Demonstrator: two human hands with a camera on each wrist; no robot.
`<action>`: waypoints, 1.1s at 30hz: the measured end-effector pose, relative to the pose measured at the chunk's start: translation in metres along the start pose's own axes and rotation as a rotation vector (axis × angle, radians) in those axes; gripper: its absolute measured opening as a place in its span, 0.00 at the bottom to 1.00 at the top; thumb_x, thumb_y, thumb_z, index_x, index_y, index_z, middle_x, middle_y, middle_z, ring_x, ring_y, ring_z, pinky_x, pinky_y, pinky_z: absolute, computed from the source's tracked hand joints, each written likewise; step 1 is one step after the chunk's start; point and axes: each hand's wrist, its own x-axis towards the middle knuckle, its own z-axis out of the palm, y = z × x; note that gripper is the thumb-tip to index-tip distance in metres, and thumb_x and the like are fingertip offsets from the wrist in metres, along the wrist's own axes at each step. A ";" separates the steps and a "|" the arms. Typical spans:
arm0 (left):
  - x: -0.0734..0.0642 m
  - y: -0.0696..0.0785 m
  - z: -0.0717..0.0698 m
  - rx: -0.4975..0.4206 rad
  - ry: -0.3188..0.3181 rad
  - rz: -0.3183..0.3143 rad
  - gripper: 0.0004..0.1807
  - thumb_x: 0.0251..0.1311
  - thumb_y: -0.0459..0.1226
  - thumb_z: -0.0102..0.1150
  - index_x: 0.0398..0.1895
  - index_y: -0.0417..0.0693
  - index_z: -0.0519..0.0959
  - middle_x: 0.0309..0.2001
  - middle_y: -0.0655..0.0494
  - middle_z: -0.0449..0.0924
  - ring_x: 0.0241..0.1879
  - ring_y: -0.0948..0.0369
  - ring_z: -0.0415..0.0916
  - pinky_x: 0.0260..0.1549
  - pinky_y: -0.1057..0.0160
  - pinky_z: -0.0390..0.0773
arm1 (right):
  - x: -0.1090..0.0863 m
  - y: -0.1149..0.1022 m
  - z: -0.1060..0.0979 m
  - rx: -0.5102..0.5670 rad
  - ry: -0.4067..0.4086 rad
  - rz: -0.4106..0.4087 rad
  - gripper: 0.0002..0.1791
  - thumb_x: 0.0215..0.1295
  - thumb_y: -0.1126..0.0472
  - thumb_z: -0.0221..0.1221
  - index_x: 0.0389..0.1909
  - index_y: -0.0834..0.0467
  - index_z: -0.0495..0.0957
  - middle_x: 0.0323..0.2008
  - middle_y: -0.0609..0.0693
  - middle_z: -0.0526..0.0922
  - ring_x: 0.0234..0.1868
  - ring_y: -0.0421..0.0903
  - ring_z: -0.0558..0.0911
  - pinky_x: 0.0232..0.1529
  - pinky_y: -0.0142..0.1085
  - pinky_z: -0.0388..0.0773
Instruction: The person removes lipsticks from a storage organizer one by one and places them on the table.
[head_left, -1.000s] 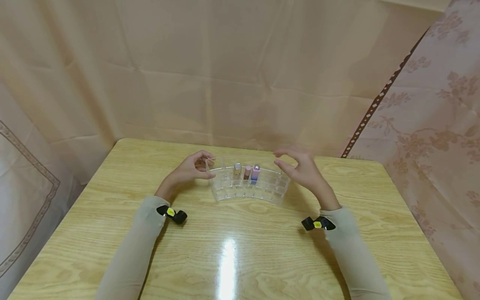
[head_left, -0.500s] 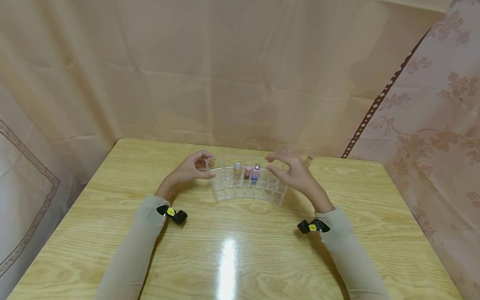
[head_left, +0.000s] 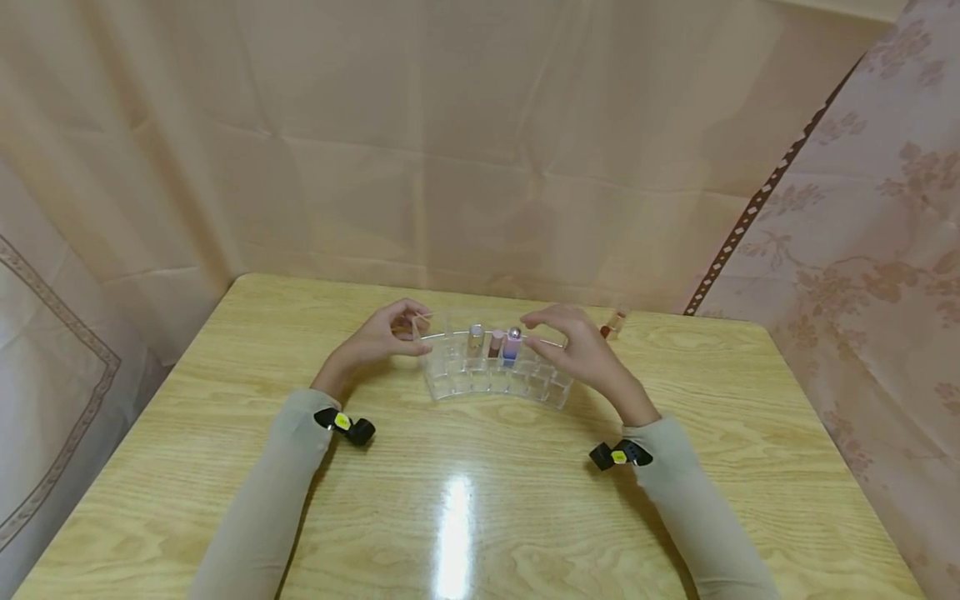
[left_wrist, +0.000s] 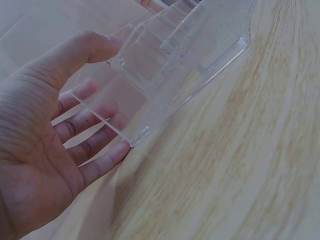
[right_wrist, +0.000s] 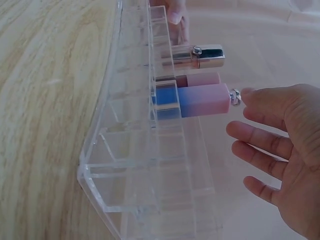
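Note:
A clear plastic lipstick organizer with stepped compartments stands on the table. My left hand holds its left end, thumb in front and fingers behind the clear wall. Three tubes stand upright in the back row: a gold-and-clear one, a slim pink-capped one and a pink-to-blue lipstick with a silver knob on top. Just right of that knob hovers my right hand, fingers loosely bent and spread. In the right wrist view its thumb is close to the knob; whether they touch I cannot tell.
A red-and-gold tube lies on the wooden table behind my right hand, near the back edge. Beige curtain hangs just behind the table.
My right hand has moved left from the organizer's right end to the pink-to-blue lipstick, uncovering the red-and-gold tube behind it. My left hand has stayed in place.

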 end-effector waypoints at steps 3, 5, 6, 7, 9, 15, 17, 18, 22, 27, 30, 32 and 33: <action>0.001 0.000 0.001 -0.011 0.001 -0.006 0.32 0.55 0.28 0.73 0.63 0.34 0.71 0.53 0.38 0.76 0.49 0.53 0.74 0.54 0.61 0.75 | 0.000 -0.002 0.001 0.002 -0.006 0.005 0.16 0.64 0.64 0.69 0.52 0.61 0.84 0.50 0.56 0.88 0.54 0.55 0.83 0.61 0.54 0.75; 0.001 0.000 0.001 -0.012 0.001 -0.004 0.32 0.55 0.27 0.73 0.63 0.34 0.71 0.53 0.39 0.76 0.49 0.54 0.75 0.54 0.60 0.75 | 0.000 -0.002 0.002 -0.004 -0.015 0.019 0.16 0.65 0.63 0.69 0.53 0.60 0.84 0.50 0.55 0.88 0.54 0.54 0.83 0.59 0.53 0.77; 0.001 0.000 0.001 -0.013 0.001 -0.004 0.32 0.55 0.27 0.73 0.63 0.34 0.70 0.53 0.40 0.76 0.49 0.54 0.75 0.55 0.60 0.75 | 0.000 -0.002 0.003 -0.007 -0.021 0.025 0.16 0.65 0.62 0.68 0.53 0.61 0.84 0.50 0.55 0.88 0.54 0.54 0.83 0.58 0.53 0.78; 0.001 0.000 0.001 -0.010 0.000 -0.001 0.32 0.55 0.27 0.73 0.63 0.34 0.70 0.53 0.39 0.76 0.48 0.55 0.75 0.55 0.60 0.75 | 0.000 -0.002 0.003 -0.009 -0.026 0.033 0.17 0.66 0.61 0.68 0.54 0.60 0.84 0.51 0.55 0.88 0.54 0.53 0.83 0.58 0.52 0.78; 0.001 0.000 0.001 -0.011 -0.001 0.000 0.33 0.55 0.27 0.73 0.63 0.34 0.70 0.53 0.39 0.76 0.48 0.55 0.75 0.55 0.59 0.75 | -0.001 -0.002 0.004 -0.012 -0.035 0.047 0.17 0.67 0.60 0.67 0.55 0.60 0.84 0.51 0.55 0.88 0.54 0.53 0.82 0.57 0.53 0.78; 0.003 0.000 0.002 -0.019 -0.014 -0.002 0.33 0.55 0.27 0.73 0.63 0.35 0.70 0.54 0.37 0.76 0.50 0.51 0.75 0.59 0.52 0.74 | -0.002 0.000 0.006 -0.023 -0.037 0.062 0.17 0.67 0.59 0.67 0.55 0.58 0.84 0.52 0.54 0.88 0.55 0.53 0.82 0.57 0.53 0.79; 0.003 0.000 0.002 -0.019 -0.018 -0.001 0.33 0.55 0.27 0.73 0.63 0.34 0.70 0.54 0.37 0.75 0.51 0.50 0.75 0.60 0.50 0.73 | -0.002 0.001 0.006 -0.035 -0.031 0.050 0.17 0.67 0.59 0.67 0.55 0.59 0.84 0.51 0.54 0.88 0.54 0.53 0.83 0.57 0.52 0.79; 0.003 0.001 0.002 -0.021 -0.018 -0.002 0.33 0.55 0.27 0.73 0.64 0.34 0.70 0.54 0.37 0.75 0.51 0.50 0.75 0.61 0.50 0.73 | -0.002 0.001 0.007 -0.045 -0.027 0.042 0.17 0.67 0.59 0.67 0.55 0.59 0.84 0.51 0.54 0.88 0.54 0.53 0.83 0.57 0.52 0.79; 0.002 0.002 0.002 -0.023 -0.018 -0.003 0.33 0.54 0.27 0.73 0.63 0.34 0.70 0.54 0.37 0.75 0.49 0.52 0.74 0.59 0.52 0.74 | -0.002 0.000 0.009 -0.080 -0.007 0.012 0.16 0.66 0.60 0.68 0.53 0.60 0.85 0.50 0.55 0.88 0.54 0.54 0.83 0.57 0.53 0.78; 0.002 0.001 0.002 -0.019 -0.015 -0.001 0.33 0.54 0.27 0.73 0.63 0.33 0.70 0.53 0.37 0.76 0.48 0.53 0.74 0.56 0.58 0.74 | -0.002 -0.002 0.013 -0.141 0.011 -0.013 0.17 0.64 0.60 0.69 0.53 0.60 0.85 0.49 0.55 0.89 0.54 0.55 0.82 0.59 0.56 0.73; 0.003 -0.001 0.002 -0.016 -0.013 0.002 0.33 0.54 0.27 0.73 0.63 0.34 0.71 0.53 0.37 0.76 0.48 0.54 0.74 0.55 0.60 0.75 | -0.002 -0.003 0.015 -0.171 0.016 -0.022 0.18 0.63 0.60 0.70 0.53 0.60 0.84 0.48 0.55 0.89 0.53 0.55 0.82 0.59 0.56 0.73; 0.003 -0.002 0.002 -0.017 -0.014 0.003 0.32 0.54 0.27 0.73 0.63 0.34 0.71 0.52 0.38 0.76 0.48 0.54 0.74 0.55 0.61 0.75 | -0.003 -0.003 0.016 -0.180 0.018 -0.025 0.19 0.63 0.60 0.70 0.53 0.60 0.84 0.48 0.55 0.89 0.53 0.55 0.82 0.58 0.56 0.73; 0.003 -0.002 0.002 -0.019 -0.014 0.004 0.32 0.54 0.27 0.73 0.63 0.34 0.71 0.52 0.38 0.76 0.47 0.54 0.74 0.55 0.61 0.75 | -0.003 -0.003 0.016 -0.182 0.019 -0.027 0.19 0.63 0.60 0.70 0.53 0.61 0.84 0.47 0.55 0.89 0.52 0.55 0.82 0.58 0.55 0.73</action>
